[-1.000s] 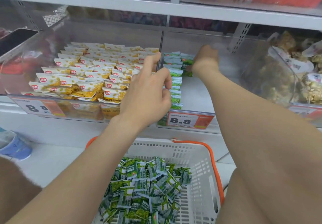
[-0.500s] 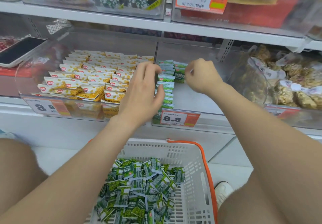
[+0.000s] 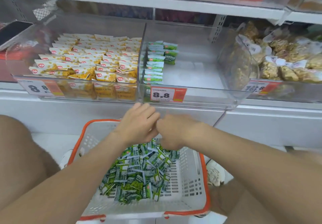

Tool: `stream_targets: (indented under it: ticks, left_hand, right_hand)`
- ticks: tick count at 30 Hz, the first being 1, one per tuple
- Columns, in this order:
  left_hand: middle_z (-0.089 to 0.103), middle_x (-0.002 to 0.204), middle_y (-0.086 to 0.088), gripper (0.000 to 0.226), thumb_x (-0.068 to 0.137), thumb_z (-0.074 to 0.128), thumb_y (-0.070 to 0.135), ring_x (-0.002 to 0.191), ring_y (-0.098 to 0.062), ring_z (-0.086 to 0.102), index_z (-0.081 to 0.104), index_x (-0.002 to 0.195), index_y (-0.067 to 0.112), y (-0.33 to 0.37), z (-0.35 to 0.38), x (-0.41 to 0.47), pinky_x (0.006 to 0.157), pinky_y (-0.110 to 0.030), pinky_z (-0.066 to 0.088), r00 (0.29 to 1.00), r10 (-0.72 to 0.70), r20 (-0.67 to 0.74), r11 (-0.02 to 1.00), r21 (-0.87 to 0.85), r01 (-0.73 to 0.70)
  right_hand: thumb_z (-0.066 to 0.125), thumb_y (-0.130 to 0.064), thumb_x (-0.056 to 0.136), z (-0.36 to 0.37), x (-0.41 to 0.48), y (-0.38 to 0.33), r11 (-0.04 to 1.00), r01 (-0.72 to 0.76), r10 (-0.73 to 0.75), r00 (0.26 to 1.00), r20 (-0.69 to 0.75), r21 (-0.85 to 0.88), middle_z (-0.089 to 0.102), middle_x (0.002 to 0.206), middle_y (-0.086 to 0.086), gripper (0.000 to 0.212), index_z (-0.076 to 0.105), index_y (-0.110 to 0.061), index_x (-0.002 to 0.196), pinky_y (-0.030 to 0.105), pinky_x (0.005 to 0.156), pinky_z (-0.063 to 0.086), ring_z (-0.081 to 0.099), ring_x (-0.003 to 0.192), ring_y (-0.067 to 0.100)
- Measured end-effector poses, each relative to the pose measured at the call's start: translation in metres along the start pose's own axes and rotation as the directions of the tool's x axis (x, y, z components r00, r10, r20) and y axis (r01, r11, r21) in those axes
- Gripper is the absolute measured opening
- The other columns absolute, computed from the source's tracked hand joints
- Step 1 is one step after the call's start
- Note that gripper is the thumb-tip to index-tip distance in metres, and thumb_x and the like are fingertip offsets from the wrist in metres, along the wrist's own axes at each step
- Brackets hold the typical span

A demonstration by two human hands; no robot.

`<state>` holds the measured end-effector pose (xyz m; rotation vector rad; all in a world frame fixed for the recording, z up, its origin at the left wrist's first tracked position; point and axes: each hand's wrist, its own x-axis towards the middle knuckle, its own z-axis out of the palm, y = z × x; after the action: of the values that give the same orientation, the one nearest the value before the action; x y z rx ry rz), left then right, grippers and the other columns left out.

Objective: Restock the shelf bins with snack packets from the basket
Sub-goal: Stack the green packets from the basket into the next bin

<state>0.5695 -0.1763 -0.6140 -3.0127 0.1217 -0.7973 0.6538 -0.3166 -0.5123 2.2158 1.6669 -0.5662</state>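
**Both hands back at the basket for another load**

Half a second ago the left hand and right hand were up in the middle bin, lining up packets. Now both hang low over the far end of the basket — one placement done, I judge, and the next pick-up starting. The left fingers lie loosely extended and hold nothing visible. The right fingers curl down into the heap of green packets; whether they grip one cannot be told. The middle bin holds one shelved row along its left wall and a short second row behind — otherwise bare floor. The left bin is packed with yellow packets.
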Motion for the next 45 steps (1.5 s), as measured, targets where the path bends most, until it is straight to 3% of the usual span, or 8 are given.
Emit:
stream_targets:
  ticks: [3,8,11,14,24,34,38,45]
  left_hand:
    - [0.06,0.072,-0.004,0.029,0.081,0.047,0.039,0.067,-0.031,0.058,0.066,0.084,0.018,0.018,0.029,-0.012,0.061,-0.037,0.046,0.947,-0.095,0.308,0.978,-0.15,0.147]
    - [0.064,0.095,-0.005,0.026,0.102,0.048,0.026,0.091,-0.032,0.067,0.066,0.115,0.012,0.032,0.077,-0.032,0.077,-0.043,0.058,0.51,-0.358,0.782,0.85,0.047,0.524]
    - [0.043,0.082,-0.001,0.029,0.1,0.048,-0.005,0.104,-0.036,0.064,0.058,0.127,0.002,0.038,0.104,-0.046,0.084,-0.042,0.052,0.483,-0.328,0.812,0.844,0.022,0.537]
    - [0.058,0.111,-0.014,0.038,0.095,0.052,-0.015,0.113,-0.034,0.062,0.058,0.128,0.003,0.039,0.12,-0.051,0.09,-0.038,0.048,0.464,-0.314,0.828,0.856,0.036,0.515]
    - [0.055,0.115,-0.016,0.044,0.092,0.056,-0.017,0.106,-0.036,0.063,0.057,0.13,0.006,0.033,0.136,-0.056,0.088,-0.045,0.056,0.469,-0.255,0.846,0.888,0.013,0.459]
    - [0.058,0.087,-0.015,0.027,0.098,0.047,-0.006,0.074,-0.029,0.048,0.045,0.078,0.011,0.041,0.123,-0.051,0.07,-0.044,0.048,0.501,-0.29,0.815,0.856,-0.012,0.517]
    - [0.055,0.078,-0.003,0.026,0.106,0.044,0.008,0.074,-0.023,0.045,0.06,0.125,0.013,0.028,0.116,-0.047,0.068,-0.043,0.05,0.597,-0.339,0.727,0.767,-0.153,0.623]
    - [0.06,0.073,0.002,0.01,0.11,0.046,0.021,0.066,-0.02,0.055,0.056,0.106,0.021,0.033,0.033,-0.004,0.06,-0.033,0.041,0.754,-0.363,0.548,0.607,-0.475,0.638]
  right_hand:
    - [0.055,-0.015,0.094,0.023,0.013,-0.006,0.998,0.015,-0.008,0.993,0.119,-0.065,0.049,0.092,-0.004,0.01,0.049,-0.016,0.086,0.033,0.059,0.042,0.053,0.078,0.02]
    - [0.053,-0.014,0.098,0.033,0.03,-0.005,0.981,0.062,-0.033,0.987,0.157,-0.183,0.045,0.087,0.001,0.007,0.046,-0.016,0.097,0.035,0.067,0.051,0.055,0.079,0.025]
    - [0.055,-0.015,0.098,0.033,0.04,-0.001,0.976,0.064,-0.026,0.983,0.182,-0.208,0.041,0.079,0.0,0.006,0.05,-0.016,0.102,0.033,0.057,0.045,0.051,0.069,0.018]
    - [0.058,-0.014,0.097,0.033,0.044,0.004,0.976,0.058,-0.019,0.983,0.182,-0.209,0.04,0.077,0.001,0.008,0.052,-0.016,0.101,0.031,0.05,0.04,0.043,0.061,0.017]
    - [0.054,-0.016,0.098,0.031,0.042,0.012,0.983,0.028,-0.003,0.99,0.141,-0.179,0.04,0.085,0.002,0.024,0.06,-0.016,0.121,0.031,0.048,0.033,0.042,0.062,0.017]
    - [0.051,-0.008,0.096,0.03,0.027,0.018,0.991,0.053,-0.029,0.982,0.188,-0.123,0.047,0.083,0.003,0.016,0.048,-0.014,0.082,0.031,0.053,0.04,0.045,0.063,0.014]
    - [0.051,0.0,0.095,0.015,0.023,0.024,0.993,0.051,-0.035,0.988,0.147,-0.105,0.047,0.081,0.003,0.021,0.044,-0.013,0.08,0.029,0.05,0.038,0.044,0.06,0.016]
    - [0.072,-0.032,0.091,-0.003,0.007,0.044,0.995,-0.096,0.095,0.995,0.028,0.038,0.048,0.067,0.001,0.035,0.05,-0.012,0.073,0.028,0.047,0.032,0.05,0.06,0.02]
